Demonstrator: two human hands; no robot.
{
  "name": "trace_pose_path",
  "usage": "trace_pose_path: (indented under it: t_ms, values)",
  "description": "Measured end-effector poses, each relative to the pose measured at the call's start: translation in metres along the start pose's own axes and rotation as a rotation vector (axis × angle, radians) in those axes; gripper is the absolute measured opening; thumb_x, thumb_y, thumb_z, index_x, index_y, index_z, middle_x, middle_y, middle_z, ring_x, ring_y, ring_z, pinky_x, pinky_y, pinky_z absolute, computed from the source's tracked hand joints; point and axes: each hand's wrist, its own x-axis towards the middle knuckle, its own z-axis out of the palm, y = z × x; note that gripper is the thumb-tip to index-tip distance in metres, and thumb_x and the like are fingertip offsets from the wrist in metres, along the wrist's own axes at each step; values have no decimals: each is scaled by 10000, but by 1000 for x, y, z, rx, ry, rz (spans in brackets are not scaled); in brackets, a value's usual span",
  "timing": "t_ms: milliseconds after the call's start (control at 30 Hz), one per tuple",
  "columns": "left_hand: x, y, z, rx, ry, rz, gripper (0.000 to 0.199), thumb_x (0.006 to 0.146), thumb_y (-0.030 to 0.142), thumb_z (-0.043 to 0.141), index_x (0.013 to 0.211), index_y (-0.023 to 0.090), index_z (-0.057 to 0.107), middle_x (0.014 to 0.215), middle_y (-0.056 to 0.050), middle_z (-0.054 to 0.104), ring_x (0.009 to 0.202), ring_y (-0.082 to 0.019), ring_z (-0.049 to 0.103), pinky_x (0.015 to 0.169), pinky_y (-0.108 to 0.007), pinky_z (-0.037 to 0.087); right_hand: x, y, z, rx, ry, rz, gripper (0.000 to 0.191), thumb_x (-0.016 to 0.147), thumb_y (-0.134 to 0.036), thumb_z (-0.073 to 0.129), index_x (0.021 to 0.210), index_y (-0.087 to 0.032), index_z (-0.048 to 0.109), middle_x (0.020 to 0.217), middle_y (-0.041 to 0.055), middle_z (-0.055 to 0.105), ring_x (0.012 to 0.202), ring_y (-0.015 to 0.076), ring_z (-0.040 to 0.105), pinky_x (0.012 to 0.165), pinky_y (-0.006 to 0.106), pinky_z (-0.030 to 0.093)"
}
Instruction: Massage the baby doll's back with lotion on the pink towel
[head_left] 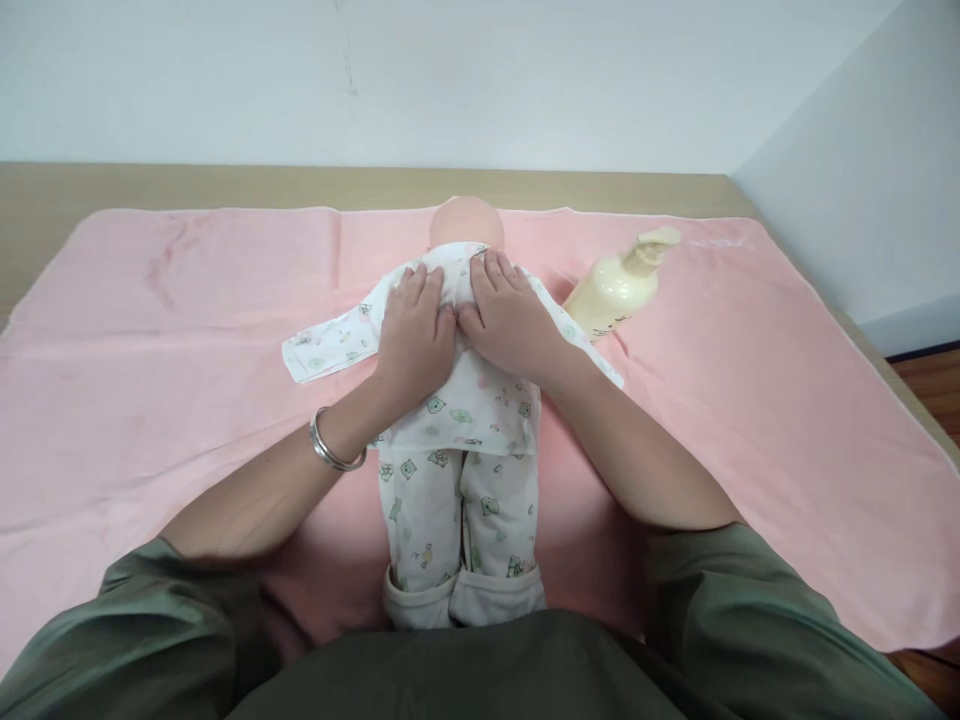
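Observation:
A baby doll (466, 222) lies with its bald head at the far end and its legs toward me; no face shows. It wears a white printed top (480, 415) and matching trousers (499, 510) with turned-up cuffs. My left hand (416, 330) rests flat on the left of the doll's upper back, fingers stretched out. On the right side, my right hand (514, 315) lies flat in the same way, and the two thumbs meet near the middle. The sleeves spread out to both sides. A silver bangle (330, 445) circles my left wrist.
A cream pump bottle (619, 285) lies tilted just right of the doll, close to its right sleeve. Under everything spreads a pink blanket (750, 400) on a wooden table (600, 186). White walls (525, 80) stand behind and at the right.

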Motion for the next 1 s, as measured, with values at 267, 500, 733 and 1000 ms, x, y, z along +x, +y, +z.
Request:
trace_pose_path:
  t_ms: [267, 500, 733, 1000]
  values:
    - [3, -7, -2, -37, -54, 76, 579, 969, 255, 365, 1538, 184, 441, 1678, -88, 358, 1610, -261, 214, 1349, -519, 134, -7, -6, -5, -51, -44, -1, 672, 1043, -303, 332, 1641, -25, 202, 1690, 209, 156, 1601, 354, 154, 1313, 569, 181]
    - [19, -27, 0, -64, -48, 16, 565, 1001, 329, 374, 1542, 175, 425, 1691, -110, 325, 1610, -262, 215, 1355, -486, 125, -24, -22, -9, -64, -76, -5, 628, 1058, -285, 329, 1635, -50, 254, 1684, 190, 206, 1598, 332, 185, 1321, 514, 206]
    - [-10, 3, -1, 13, -21, 80, 550, 1010, 305, 360, 1537, 167, 432, 1682, -118, 342, 1613, -285, 194, 1342, -541, 132, 2, -1, -3, 22, -16, 92, 669, 1044, -320, 319, 1633, -17, 227, 1690, 172, 197, 1606, 303, 167, 1337, 502, 169]
    - [19, -17, -9, -73, -76, -15, 585, 964, 331, 432, 1529, 180, 462, 1674, -100, 362, 1598, -277, 248, 1347, -489, 160, -21, -24, 6, -65, 59, 84, 659, 1053, -331, 309, 1602, 32, 282, 1666, 220, 240, 1587, 337, 221, 1324, 516, 199]
